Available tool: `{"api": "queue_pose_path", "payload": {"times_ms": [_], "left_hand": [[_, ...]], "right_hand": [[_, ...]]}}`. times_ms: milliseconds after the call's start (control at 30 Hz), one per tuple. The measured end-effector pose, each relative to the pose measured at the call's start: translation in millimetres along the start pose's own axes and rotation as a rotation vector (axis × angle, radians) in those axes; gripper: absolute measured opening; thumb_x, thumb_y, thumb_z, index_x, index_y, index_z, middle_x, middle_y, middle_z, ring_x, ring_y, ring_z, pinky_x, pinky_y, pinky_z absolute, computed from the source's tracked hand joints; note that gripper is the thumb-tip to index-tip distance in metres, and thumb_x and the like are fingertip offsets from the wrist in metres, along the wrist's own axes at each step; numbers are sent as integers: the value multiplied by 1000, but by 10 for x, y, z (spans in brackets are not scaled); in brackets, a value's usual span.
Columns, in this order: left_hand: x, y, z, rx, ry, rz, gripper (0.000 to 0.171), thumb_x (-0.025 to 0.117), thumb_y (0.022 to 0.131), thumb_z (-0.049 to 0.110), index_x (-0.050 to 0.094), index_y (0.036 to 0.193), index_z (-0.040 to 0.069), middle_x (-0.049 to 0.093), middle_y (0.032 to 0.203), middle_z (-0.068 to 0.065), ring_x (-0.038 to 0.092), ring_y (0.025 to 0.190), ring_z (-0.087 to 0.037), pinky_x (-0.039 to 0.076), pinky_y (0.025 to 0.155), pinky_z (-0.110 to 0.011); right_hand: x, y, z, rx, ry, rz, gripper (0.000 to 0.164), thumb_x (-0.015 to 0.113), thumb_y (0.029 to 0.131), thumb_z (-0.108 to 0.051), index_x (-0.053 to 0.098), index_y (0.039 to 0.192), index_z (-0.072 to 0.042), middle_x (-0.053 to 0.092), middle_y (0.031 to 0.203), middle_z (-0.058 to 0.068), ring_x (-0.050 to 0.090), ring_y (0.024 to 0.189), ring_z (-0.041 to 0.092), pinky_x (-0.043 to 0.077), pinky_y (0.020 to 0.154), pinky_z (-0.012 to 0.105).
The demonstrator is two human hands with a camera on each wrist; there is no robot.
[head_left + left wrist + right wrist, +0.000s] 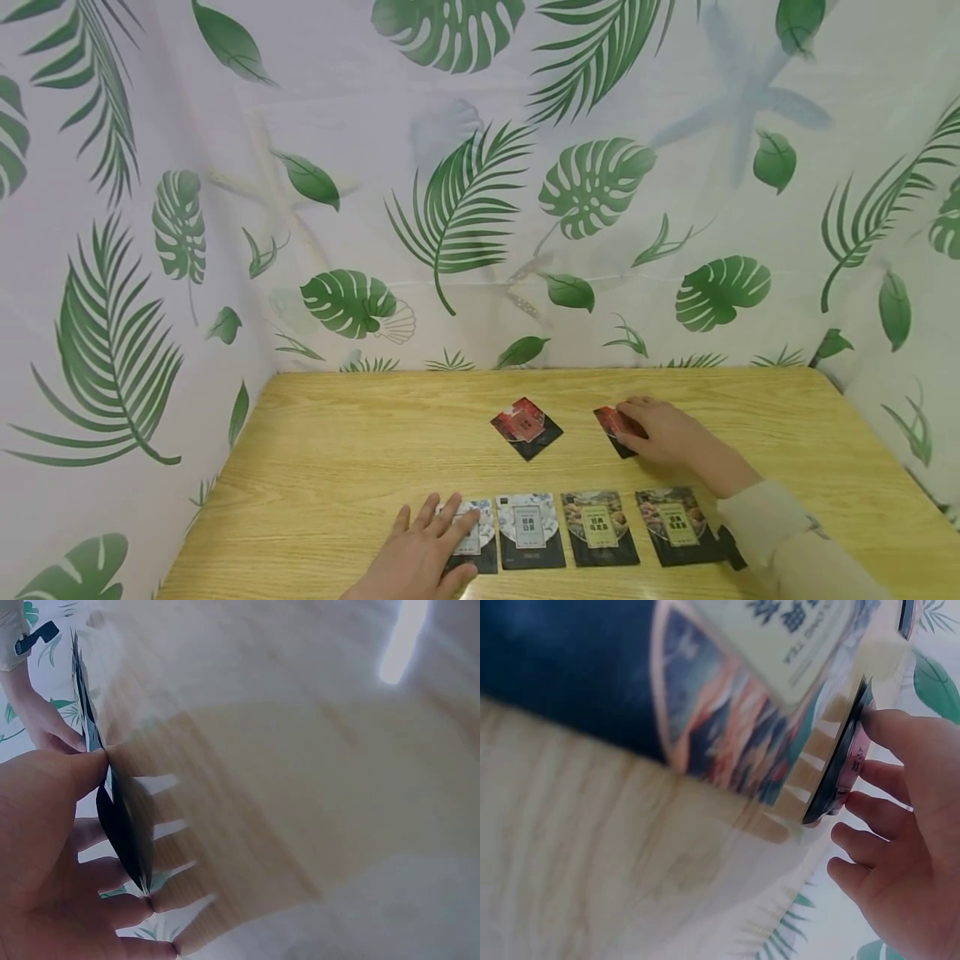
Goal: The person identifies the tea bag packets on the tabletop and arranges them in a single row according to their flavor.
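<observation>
My left hand (423,550) lies with fingers spread over a white-topped tea sachet (482,537), hiding its left part. In the left wrist view the thumb (88,771) is at the dark edge of that sachet. At the back right, my right hand (660,429) rests its fingertips on a red-topped tea sachet (609,422), covering its right part. The right wrist view shows this sachet (841,769) nearly edge-on, the thumb (885,735) at one end and relaxed fingers along it. Another red tea sachet (527,429) lies turned like a diamond to the left.
Along the front row lie a second white sachet (531,533) and two brown-patterned ones, a sachet with a yellow label (600,529) and a sachet beside it (678,527). A dark sachet corner (731,548) shows under the right sleeve (787,533). Leaf-printed cloth (480,208) stands behind the wooden table (337,442).
</observation>
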State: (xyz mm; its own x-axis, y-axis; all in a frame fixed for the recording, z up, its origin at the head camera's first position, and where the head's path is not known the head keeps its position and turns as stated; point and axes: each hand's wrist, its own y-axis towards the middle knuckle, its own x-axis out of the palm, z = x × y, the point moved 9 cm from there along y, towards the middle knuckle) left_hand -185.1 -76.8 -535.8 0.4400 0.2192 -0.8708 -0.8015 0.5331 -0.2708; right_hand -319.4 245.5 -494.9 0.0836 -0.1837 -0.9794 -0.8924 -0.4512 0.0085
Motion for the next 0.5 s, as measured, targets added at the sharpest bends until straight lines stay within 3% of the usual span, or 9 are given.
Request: {"api": "queue_pose_path", "payload": {"times_ms": [500], "left_hand": [[-61,-4,29,-2,-6,-19,68,50,106,60,40,164,24,35,171,-15,33,156,-48,31,116,-77]], "right_hand": [[-57,-237,333,69,20,-14,59,70,102,-30,58,142,11,56,144,39,59,128,56,50,103,65]]}}
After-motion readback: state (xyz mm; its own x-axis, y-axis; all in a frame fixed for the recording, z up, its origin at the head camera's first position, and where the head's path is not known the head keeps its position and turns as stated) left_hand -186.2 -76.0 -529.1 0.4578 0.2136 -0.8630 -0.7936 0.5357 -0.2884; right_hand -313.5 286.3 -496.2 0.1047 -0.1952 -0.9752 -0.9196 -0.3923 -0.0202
